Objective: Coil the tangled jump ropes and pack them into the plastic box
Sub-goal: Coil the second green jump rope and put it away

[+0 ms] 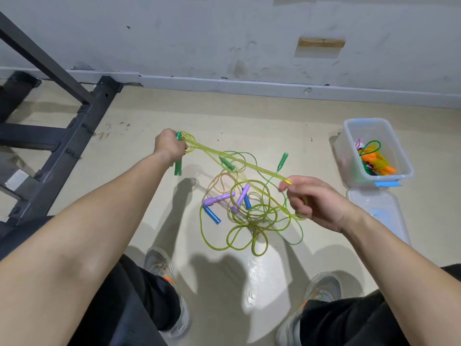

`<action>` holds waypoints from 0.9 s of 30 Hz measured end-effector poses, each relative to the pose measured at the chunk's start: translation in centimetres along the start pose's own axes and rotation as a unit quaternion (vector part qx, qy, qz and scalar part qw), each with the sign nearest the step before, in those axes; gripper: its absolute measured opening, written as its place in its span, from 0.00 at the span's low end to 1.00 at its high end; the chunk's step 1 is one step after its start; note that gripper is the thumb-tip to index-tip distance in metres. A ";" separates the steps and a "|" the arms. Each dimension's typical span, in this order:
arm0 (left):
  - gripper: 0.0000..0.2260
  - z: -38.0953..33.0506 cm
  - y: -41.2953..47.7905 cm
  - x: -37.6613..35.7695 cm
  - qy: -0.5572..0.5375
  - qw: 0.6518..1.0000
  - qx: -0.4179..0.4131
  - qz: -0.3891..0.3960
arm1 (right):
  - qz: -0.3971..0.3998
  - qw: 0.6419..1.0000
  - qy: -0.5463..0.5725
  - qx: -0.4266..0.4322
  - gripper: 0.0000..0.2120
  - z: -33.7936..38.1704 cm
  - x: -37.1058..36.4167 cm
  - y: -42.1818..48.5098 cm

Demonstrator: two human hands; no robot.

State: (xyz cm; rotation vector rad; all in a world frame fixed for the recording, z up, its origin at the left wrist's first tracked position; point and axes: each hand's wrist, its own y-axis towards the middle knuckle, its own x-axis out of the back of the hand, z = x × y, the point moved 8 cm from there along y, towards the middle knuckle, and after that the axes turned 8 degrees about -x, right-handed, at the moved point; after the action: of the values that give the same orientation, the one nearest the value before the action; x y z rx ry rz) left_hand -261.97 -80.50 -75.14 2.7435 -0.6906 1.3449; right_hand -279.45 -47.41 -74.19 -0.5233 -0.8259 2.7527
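Note:
My left hand grips a green jump-rope handle together with several loops of yellow-green cord. The cord stretches taut to my right hand, whose curled fingers hold its strands. Below, a tangled pile lies on the floor, with purple handles, blue handles and two more green handles. The clear plastic box stands at the right and holds a coiled rope with orange handles.
The box's lid lies flat on the floor just in front of the box. A dark metal frame stands at the left. A grey wall and skirting run along the back. My two shoes stand near the pile.

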 end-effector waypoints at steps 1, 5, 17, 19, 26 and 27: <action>0.03 0.3 0.1 -0.3 -0.017 1.000 0.004 0.015 | -0.016 0.999 0.022 0.016 0.07 0.1 0.4 -0.1; 0.01 1.4 0.4 -1.6 -0.100 0.992 0.023 0.076 | -0.083 0.989 0.125 0.008 0.04 -0.5 2.4 -0.1; 0.04 -0.7 -1.4 -2.6 -0.116 0.985 -0.017 0.123 | -0.205 0.815 -0.506 -0.194 0.11 -4.6 5.1 1.4; 0.01 -2.0 -2.8 -3.2 -0.175 0.972 -0.020 0.153 | -0.188 0.778 -0.562 -0.209 0.21 -4.9 4.3 1.8; 0.04 -9.1 -11.0 -6.8 -0.294 0.904 -0.079 0.301 | -0.193 0.899 -0.381 0.100 0.32 2.2 -3.5 2.5; 0.04 -9.8 -12.1 -7.1 -0.305 0.894 -0.094 0.313 | -0.172 0.920 -0.329 0.125 0.28 3.0 -4.4 2.5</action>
State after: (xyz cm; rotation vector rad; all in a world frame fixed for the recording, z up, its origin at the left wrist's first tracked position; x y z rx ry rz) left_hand -268.42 -64.98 -72.06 2.8674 -1.7434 0.3321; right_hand -276.93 -52.30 -72.08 0.5801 -0.5849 2.6293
